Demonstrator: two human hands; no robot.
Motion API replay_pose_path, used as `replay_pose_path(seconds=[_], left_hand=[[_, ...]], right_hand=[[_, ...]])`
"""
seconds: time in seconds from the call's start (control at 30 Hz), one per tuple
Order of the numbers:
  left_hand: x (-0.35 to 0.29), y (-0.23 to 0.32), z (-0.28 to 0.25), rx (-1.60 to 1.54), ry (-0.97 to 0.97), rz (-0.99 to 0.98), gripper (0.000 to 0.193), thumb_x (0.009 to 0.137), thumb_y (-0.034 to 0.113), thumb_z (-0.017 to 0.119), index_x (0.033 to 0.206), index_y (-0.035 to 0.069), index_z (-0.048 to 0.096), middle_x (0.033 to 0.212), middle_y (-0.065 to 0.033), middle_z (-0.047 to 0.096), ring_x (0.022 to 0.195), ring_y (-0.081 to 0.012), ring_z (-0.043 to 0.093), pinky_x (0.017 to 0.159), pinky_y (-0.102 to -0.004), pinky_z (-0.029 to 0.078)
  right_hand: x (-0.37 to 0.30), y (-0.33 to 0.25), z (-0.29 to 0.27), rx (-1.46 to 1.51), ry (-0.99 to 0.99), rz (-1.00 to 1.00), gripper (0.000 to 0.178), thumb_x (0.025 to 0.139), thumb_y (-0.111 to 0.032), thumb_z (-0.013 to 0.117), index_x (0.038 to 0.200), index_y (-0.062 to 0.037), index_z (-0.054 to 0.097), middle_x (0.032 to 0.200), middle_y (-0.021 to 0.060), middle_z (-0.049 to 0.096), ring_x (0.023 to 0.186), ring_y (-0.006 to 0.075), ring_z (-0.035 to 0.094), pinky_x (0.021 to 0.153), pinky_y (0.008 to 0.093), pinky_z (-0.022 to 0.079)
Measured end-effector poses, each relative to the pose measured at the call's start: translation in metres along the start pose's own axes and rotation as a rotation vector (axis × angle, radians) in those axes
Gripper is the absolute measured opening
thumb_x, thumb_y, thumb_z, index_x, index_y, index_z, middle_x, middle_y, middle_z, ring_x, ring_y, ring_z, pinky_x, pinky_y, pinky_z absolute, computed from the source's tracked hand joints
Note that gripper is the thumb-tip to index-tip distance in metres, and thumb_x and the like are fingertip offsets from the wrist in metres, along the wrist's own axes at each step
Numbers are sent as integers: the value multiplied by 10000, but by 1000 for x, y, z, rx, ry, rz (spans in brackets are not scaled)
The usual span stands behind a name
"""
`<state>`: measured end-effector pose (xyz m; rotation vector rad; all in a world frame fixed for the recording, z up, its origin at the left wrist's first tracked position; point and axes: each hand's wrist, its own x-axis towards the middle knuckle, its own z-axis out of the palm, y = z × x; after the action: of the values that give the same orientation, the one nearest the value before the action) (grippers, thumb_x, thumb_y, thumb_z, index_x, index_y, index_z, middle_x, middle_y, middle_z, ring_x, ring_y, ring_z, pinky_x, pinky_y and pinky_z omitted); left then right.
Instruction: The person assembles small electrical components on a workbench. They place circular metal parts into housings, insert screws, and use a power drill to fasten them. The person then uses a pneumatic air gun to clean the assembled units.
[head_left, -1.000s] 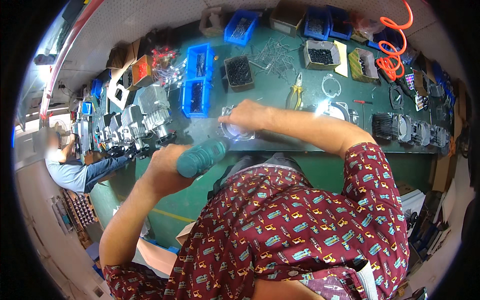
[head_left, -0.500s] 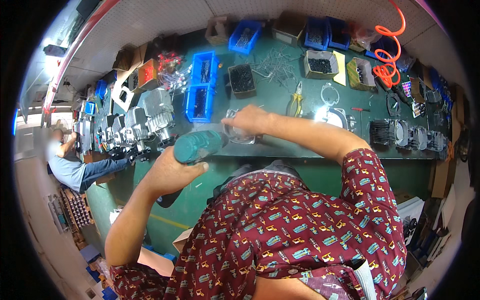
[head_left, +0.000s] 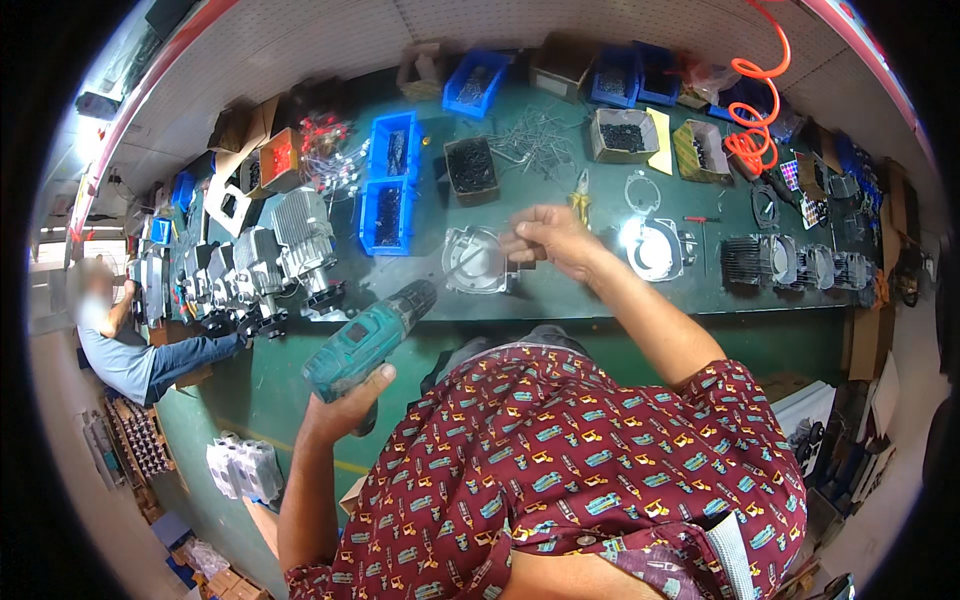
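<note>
Possible trouble: the teal power drill (head_left: 358,345) is angled toward the round metal housing (head_left: 474,262), so a wobble of the wrist could make its tip skid or scratch the casting; the housing lies flat on the surface (head_left: 560,298) with no hand clearly bracing it, so a sideways push could shift or spin it; right fingers sit close by, so a slip could catch them; left hand (head_left: 345,405) has its grip closed round the drill handle, thumb along the side; right hand (head_left: 557,240) hangs just beside the housing's right edge, grip partly curled; cannot tell if it pinches anything small, or whether the tip touches metal.
</note>
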<state>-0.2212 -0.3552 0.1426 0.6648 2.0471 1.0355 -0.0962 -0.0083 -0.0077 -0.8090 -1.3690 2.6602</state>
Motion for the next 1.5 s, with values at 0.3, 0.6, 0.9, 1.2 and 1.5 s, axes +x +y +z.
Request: replay_pose_path(seconds=[0.3, 0.6, 0.9, 1.2, 1.5], left_hand=[[5, -15, 3, -124, -15, -53, 354, 879, 144, 733, 1206, 52, 634, 1085, -49, 685, 973, -157, 627, 853, -335, 511], [2, -24, -19, 13, 8, 33, 328, 865, 126, 723, 1178, 62, 651, 1050, -41, 681, 951, -143, 625, 823, -317, 516], [5, -34, -30, 4, 95, -51, 331, 856, 143, 748, 1158, 42, 658, 1042, -21, 678, 935, -121, 614, 823, -302, 505], [24, -27, -21, 107, 39, 25, 323, 872, 122, 739, 1170, 36, 647, 1003, -7, 669, 892, -102, 595, 801, -292, 500], [17, -17, -30, 83, 100, -78, 290, 859, 135, 755, 1111, 32, 654, 914, 2, 646, 803, -95, 576, 724, -278, 490]], right_hand=[[-10, 26, 27, 286, 31, 66, 167, 969, -231, 645, 979, -66, 623, 828, 16, 616, 619, 80, 497, 531, 210, 423], [-4, 16, 45, 363, -120, 172, 166, 984, -221, 623, 966, -58, 602, 769, -13, 544, 599, 43, 438, 463, 172, 334], [18, 31, 48, -519, 439, -407, 317, 858, -194, 677, 1065, 46, 674, 901, 162, 711, 784, 200, 679, 714, 336, 538], [16, 42, 32, -1052, 715, -731, 320, 755, -235, 747, 1019, -54, 730, 943, 134, 566, 925, 320, 570, 812, 414, 496], [24, 70, 38, -1107, 563, -581, 330, 769, -258, 725, 1051, -87, 727, 984, 154, 548, 992, 334, 557, 840, 443, 501]])
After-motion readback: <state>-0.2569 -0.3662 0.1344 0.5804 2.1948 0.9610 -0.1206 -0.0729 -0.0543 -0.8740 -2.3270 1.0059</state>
